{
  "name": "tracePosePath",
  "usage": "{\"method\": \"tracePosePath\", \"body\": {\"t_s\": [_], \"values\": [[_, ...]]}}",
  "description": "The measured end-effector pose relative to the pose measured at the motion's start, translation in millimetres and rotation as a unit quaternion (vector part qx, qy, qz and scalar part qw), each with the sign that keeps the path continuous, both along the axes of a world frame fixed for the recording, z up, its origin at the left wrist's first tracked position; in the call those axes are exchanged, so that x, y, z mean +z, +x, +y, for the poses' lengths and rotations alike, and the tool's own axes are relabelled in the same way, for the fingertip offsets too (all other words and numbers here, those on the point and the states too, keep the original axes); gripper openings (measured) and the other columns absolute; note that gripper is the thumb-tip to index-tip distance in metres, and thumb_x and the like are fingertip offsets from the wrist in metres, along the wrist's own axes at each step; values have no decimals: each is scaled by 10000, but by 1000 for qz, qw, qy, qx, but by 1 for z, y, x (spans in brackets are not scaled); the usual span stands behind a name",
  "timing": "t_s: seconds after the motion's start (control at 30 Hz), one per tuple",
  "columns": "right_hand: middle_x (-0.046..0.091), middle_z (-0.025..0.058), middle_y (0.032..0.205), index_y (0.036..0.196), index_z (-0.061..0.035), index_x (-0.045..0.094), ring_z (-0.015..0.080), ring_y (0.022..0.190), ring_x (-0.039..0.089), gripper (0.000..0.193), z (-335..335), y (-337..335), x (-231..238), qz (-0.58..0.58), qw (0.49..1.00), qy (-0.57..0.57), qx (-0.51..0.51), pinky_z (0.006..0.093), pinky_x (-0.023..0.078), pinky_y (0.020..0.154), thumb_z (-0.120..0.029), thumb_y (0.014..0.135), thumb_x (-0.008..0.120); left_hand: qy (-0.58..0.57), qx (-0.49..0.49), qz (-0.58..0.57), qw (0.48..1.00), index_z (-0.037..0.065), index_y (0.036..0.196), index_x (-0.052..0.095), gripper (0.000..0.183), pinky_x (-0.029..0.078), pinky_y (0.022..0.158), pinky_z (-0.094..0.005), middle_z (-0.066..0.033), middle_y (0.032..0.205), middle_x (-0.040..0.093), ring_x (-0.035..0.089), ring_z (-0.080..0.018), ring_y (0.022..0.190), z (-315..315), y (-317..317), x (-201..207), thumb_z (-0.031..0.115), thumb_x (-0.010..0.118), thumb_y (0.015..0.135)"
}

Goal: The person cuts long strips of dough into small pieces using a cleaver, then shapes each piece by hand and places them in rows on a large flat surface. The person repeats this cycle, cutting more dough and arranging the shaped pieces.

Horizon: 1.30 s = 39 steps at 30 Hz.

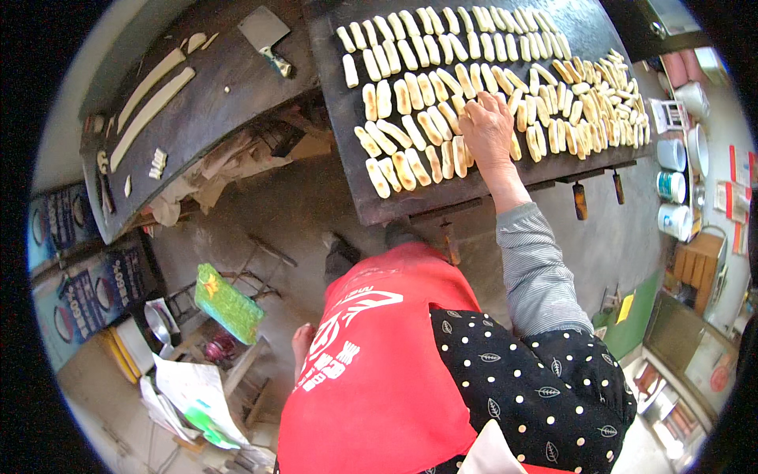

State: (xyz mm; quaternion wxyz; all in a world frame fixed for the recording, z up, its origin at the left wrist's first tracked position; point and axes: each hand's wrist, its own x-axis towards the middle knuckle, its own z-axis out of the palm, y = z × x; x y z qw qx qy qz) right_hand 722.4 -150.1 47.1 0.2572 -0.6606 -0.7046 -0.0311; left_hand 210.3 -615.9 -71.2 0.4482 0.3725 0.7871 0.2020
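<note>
My right hand (488,130) reaches over a dark griddle (347,126) covered with rows of short dough sticks (419,168). Its fingers are bent and pinched together on a dough stick in the middle rows, mostly hidden beneath the hand. Sticks in the near and middle rows show browned tops, while the two far rows (395,55) look pale. To the right, browned sticks (600,95) lie crowded and partly heaped. A small part of my left hand (302,340) shows low, beside the red apron (379,355); its fingers are mostly hidden.
On the dark table (213,103) at the left lie a cleaver (267,38), long dough strips (151,118) and small dough pieces (158,163). Handles (580,201) stick out under the griddle's near edge. White buckets (673,221) stand far right; a stool with a green item (229,304) is lower left.
</note>
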Motion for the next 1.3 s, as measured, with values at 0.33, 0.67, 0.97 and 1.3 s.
{"method": "tracePosePath", "body": {"t_s": [0.33, 0.67, 0.97, 1.3], "values": [[643, 132, 1060, 750, -29, 665, 305, 1053, 572, 109, -2, -12, -1, -46, 996, -7, -73, 441, 450, 880, -107, 692, 617, -145, 179, -104, 968, 2, 963, 630, 223, 447, 622, -272, -30, 799, 617, 529, -98, 682, 109, -31, -3, 204, 586, 881], [635, 158, 1092, 875, -79, 688, 337, 1094, 552, 149, 27, 1, 4, -4, 996, 52, -69, 430, 425, 931, -136, 743, 648, -161, 182, -91, 966, -4, 1021, 642, 272, 473, 681, -286, -54, 847, 656, 581, -133, 732, 94, -58, -13, 221, 594, 876], [665, 128, 1001, 760, -77, 712, 316, 1077, 575, 108, 48, 8, -14, -36, 993, 87, -76, 430, 429, 913, -122, 697, 636, -166, 187, -88, 964, -1, 1022, 653, 285, 477, 702, -287, -59, 864, 669, 595, -142, 756, 87, -53, -10, 237, 597, 876], [678, 123, 979, 734, -67, 718, 276, 1020, 606, 136, 45, 19, -15, -209, 971, -74, -92, 365, 442, 927, -168, 697, 634, -137, 194, -92, 967, 2, 1022, 666, 300, 481, 726, -288, -64, 883, 683, 610, -152, 782, 76, -59, -19, 256, 600, 876]]}}
